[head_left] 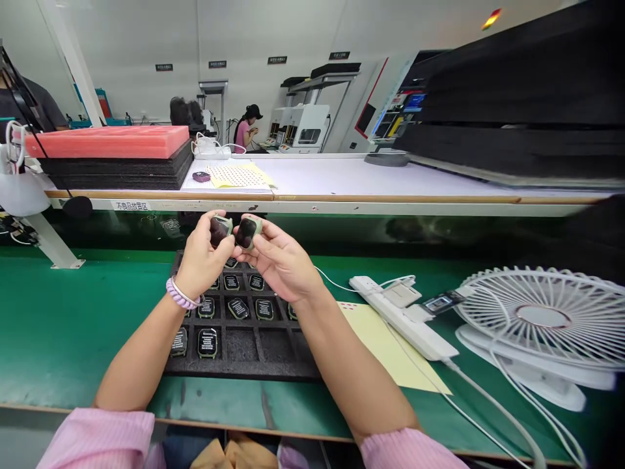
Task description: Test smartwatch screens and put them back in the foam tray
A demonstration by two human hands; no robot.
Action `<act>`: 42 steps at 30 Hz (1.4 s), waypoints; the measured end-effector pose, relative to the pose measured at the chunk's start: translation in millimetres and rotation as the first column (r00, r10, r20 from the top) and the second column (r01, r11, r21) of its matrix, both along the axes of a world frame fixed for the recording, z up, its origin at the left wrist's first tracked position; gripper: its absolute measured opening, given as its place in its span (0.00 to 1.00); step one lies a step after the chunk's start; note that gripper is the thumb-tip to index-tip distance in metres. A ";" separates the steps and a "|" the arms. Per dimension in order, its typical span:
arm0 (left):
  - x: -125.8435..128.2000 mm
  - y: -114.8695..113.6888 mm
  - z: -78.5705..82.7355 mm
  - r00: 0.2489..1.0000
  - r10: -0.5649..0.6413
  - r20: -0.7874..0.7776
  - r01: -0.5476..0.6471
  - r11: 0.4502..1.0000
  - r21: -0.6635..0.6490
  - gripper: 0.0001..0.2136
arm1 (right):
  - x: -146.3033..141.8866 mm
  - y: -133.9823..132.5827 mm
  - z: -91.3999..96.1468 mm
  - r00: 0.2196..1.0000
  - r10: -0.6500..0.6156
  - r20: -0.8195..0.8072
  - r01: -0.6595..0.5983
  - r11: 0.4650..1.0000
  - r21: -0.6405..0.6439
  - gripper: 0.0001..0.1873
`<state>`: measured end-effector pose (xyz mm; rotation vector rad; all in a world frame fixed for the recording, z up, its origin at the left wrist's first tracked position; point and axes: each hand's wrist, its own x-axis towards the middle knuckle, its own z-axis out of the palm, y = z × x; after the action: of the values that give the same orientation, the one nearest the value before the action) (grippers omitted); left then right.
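Note:
Pinched in my left hand (202, 254) is a green-cased smartwatch body (221, 230) with a dark, glossy screen. My right hand (280, 257) grips a second smartwatch body (248, 232), also green with a dark face. Both are raised side by side above a black foam tray (239, 345). Several similar watch bodies lie face up in the tray's compartments, such as one watch body (208, 342) at the front left, with small white text on their screens. My forearms cover parts of the tray's two sides.
Right of the tray are a yellow sheet (395, 352), a white power strip (405, 319) with cables, and a white fan (541, 319). A shelf (312, 179) crosses behind, bearing red foam (112, 141) at left and black foam sheets (512, 98) at right. A person (247, 130) sits farther back.

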<state>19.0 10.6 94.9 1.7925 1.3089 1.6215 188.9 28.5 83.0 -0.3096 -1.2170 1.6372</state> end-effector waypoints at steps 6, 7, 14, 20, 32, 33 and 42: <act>-2.3 8.9 -14.8 0.999 -0.021 -0.030 0.020 0.999 -0.027 0.22 | 9.8 7.9 -10.3 0.995 0.088 0.052 -0.085 0.994 -0.064 0.25; -2.5 9.1 -14.6 0.999 -0.012 -0.030 0.012 1.000 -0.021 0.22 | 10.1 9.5 -10.6 0.995 0.091 0.030 -0.088 0.992 -0.086 0.24; 0.8 4.9 -11.5 0.999 0.025 -0.037 -0.024 0.999 0.040 0.22 | 4.2 9.4 -11.2 0.997 0.075 0.015 -0.073 0.988 -0.138 0.19; 2.9 0.8 -10.3 1.000 -0.002 0.022 0.001 0.999 0.039 0.20 | 1.8 2.7 -8.5 0.997 0.071 -0.012 -0.072 0.988 -0.137 0.20; 4.5 -0.6 -10.5 0.992 -0.059 0.108 0.054 0.997 0.047 0.23 | 3.1 0.4 -7.4 0.998 0.060 -0.034 -0.062 0.997 -0.056 0.20; 4.5 -0.8 -10.5 0.993 -0.059 0.106 0.054 0.997 0.046 0.23 | 3.3 0.3 -7.4 0.997 0.069 -0.038 -0.071 0.996 -0.052 0.21; 6.7 -3.5 -10.6 0.991 -0.064 0.120 0.058 0.997 0.048 0.23 | 3.4 -1.2 -6.5 0.999 0.047 0.000 -0.047 0.996 -0.069 0.20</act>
<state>25.7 7.1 84.3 1.7129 1.1618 1.7102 192.3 27.3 76.5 -0.3277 -1.1785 1.7229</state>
